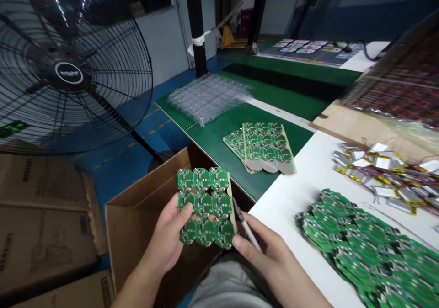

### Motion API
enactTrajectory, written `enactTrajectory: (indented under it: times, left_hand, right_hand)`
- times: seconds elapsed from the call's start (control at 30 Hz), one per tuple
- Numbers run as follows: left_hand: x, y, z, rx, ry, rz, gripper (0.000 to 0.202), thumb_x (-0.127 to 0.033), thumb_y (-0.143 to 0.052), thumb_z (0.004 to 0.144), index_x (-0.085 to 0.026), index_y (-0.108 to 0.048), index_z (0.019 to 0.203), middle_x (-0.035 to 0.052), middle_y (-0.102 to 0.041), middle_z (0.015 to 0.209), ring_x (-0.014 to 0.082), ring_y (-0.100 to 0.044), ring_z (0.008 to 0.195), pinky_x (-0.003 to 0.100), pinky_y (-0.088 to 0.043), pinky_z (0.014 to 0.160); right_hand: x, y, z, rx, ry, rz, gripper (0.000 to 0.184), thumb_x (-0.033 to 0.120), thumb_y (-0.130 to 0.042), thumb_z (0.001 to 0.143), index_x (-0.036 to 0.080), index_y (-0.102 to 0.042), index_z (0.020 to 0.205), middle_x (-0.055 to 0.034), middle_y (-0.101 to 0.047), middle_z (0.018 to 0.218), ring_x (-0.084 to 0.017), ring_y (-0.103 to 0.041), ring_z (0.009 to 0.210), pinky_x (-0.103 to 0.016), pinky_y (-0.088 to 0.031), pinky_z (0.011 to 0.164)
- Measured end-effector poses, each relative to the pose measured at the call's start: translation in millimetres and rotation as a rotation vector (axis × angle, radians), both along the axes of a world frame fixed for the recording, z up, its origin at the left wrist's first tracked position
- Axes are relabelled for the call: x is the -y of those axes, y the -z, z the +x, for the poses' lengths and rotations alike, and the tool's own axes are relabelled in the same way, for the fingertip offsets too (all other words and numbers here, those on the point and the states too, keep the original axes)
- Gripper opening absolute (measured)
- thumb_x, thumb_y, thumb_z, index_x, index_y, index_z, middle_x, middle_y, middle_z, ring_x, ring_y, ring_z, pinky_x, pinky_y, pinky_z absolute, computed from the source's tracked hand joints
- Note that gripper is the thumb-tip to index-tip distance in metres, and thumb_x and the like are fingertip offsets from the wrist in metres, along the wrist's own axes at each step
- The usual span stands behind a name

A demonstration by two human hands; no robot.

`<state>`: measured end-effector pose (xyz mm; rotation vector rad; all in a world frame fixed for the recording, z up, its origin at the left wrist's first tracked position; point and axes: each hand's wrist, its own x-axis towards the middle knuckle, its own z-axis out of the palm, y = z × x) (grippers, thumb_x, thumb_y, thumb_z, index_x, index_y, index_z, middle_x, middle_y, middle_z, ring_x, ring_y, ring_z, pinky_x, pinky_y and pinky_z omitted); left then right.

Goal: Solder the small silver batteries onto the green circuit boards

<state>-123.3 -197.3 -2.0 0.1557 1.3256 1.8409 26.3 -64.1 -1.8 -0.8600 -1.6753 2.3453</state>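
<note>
BENCH WORK: A worker's left hand (169, 241) pinches a green circuit panel (206, 206) of nine boards, thumb on its face, above an open cardboard box (137, 207); the right hand (274, 262) is curled round slim metal cutters (244, 221), their tip at the panel's tan edge strip. The panel looks whole, none of its rounded, notched boards cut free yet; a glossy heap of loose boards (360, 244) on the white table (302, 184) suggests much is done, while a fanned stack of panels (264, 147) on the green mat (219, 134) seems left; foil-wrapped batteries (384, 171) with red wires and clear plastic trays (209, 95) lie beyond.
</note>
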Motion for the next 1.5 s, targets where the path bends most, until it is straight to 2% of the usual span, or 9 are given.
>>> enactTrajectory:
  times: [0.17, 0.37, 0.63, 0.97, 1.17, 1.23, 1.33, 1.43, 1.5]
  left_hand:
    - [1.7, 0.7, 2.9, -0.018, -0.016, -0.019, 0.033, -0.029, -0.071, 0.092, -0.022, -0.067, 0.124, 0.0086, -0.076, 0.114, 0.0255, -0.073, 0.1, 0.035, -0.058, 0.087]
    - [2.9, -0.4, 5.1, 0.13, 0.013, 0.005, 0.038, -0.029, -0.075, 0.088, -0.02, -0.068, 0.124, 0.0108, -0.077, 0.108, 0.0269, -0.075, 0.092, 0.039, -0.059, 0.087]
    - [14.9, -1.2, -10.0, -0.007, -0.01, -0.057, 0.038, -0.029, -0.075, 0.088, -0.022, -0.067, 0.124, 0.0094, -0.077, 0.106, 0.0256, -0.075, 0.091, 0.036, -0.059, 0.083]
    - [24.4, -4.5, -11.1, -0.091, 0.009, -0.064, 0.035, -0.028, -0.071, 0.091, -0.024, -0.067, 0.126, 0.0077, -0.076, 0.11, 0.0244, -0.074, 0.095, 0.033, -0.059, 0.083]
    - [19.1, 9.1, -14.7, 0.104, -0.004, -0.015, 0.034, -0.026, -0.076, 0.085, -0.019, -0.071, 0.118, 0.0096, -0.078, 0.103, 0.0262, -0.075, 0.092, 0.037, -0.059, 0.087]
    - [19.9, 10.3, -22.4, 0.111, -0.099, -0.035, 0.034, -0.024, -0.079, 0.081, -0.018, -0.071, 0.114, 0.0087, -0.079, 0.098, 0.026, -0.076, 0.089, 0.037, -0.059, 0.087]
    - [24.7, 4.5, -38.6, -0.005, -0.282, -0.071, 0.045, -0.02, -0.084, 0.073, -0.019, -0.07, 0.116, 0.0058, -0.08, 0.094, 0.0243, -0.076, 0.084, 0.034, -0.061, 0.082]
    - [29.9, -0.9, -50.9, -0.137, -0.319, -0.117, 0.06, -0.018, -0.087, 0.068, -0.022, -0.066, 0.124, 0.0054, -0.079, 0.101, 0.0237, -0.076, 0.085, 0.034, -0.061, 0.081]
    - [32.3, 0.7, -54.4, -0.172, -0.274, -0.162, 0.062, -0.021, -0.088, 0.068, -0.021, -0.064, 0.125, 0.0068, -0.079, 0.102, 0.0252, -0.076, 0.087, 0.035, -0.061, 0.081]
  right_hand:
    - [0.1, 5.0, 1.4, 0.002, 0.036, 0.054, 0.038, 0.051, -0.075, 0.08, 0.026, -0.073, 0.109, -0.0002, -0.074, 0.099, -0.025, -0.064, 0.1, -0.031, -0.046, 0.094]
    - [-3.4, 9.2, 6.4, -0.07, -0.103, -0.31, 0.046, 0.063, -0.077, 0.073, 0.02, -0.071, 0.083, 0.0026, -0.055, 0.063, -0.013, -0.047, 0.059, -0.026, -0.041, 0.059]
    - [-6.8, 6.8, -9.0, -0.1, -0.094, 0.013, 0.044, 0.052, -0.066, 0.089, 0.027, -0.065, 0.125, -0.0025, -0.068, 0.102, -0.022, -0.059, 0.099, -0.034, -0.044, 0.097]
    - [-4.3, 9.6, -20.1, -0.117, -0.048, 0.041, 0.037, 0.048, -0.071, 0.087, 0.027, -0.067, 0.118, 0.0023, -0.064, 0.088, -0.017, -0.056, 0.085, -0.026, -0.045, 0.081]
    - [4.1, 20.5, -25.0, -0.212, -0.114, -0.139, 0.064, 0.073, -0.062, 0.081, 0.02, -0.066, 0.116, 0.0029, -0.053, 0.069, -0.014, -0.049, 0.059, -0.028, -0.043, 0.058]
    - [8.9, 27.4, -30.0, -0.201, -0.107, -0.118, 0.065, 0.074, -0.06, 0.082, 0.021, -0.064, 0.12, 0.0033, -0.054, 0.072, -0.014, -0.051, 0.062, -0.03, -0.046, 0.062]
    - [15.1, 43.9, -39.1, -0.118, -0.144, 0.02, 0.05, 0.055, -0.067, 0.084, 0.021, -0.066, 0.12, -0.0017, -0.063, 0.088, -0.02, -0.061, 0.084, -0.036, -0.05, 0.083]
    - [21.0, 60.2, -42.8, -0.005, -0.177, 0.197, 0.054, 0.029, -0.069, 0.081, 0.015, -0.062, 0.132, -0.0151, -0.063, 0.127, -0.033, -0.053, 0.127, -0.051, -0.034, 0.112]
    - [23.8, 61.8, -38.6, 0.03, -0.193, 0.284, 0.058, 0.023, -0.064, 0.082, 0.012, -0.056, 0.139, -0.0191, -0.056, 0.141, -0.035, -0.045, 0.138, -0.055, -0.026, 0.118]
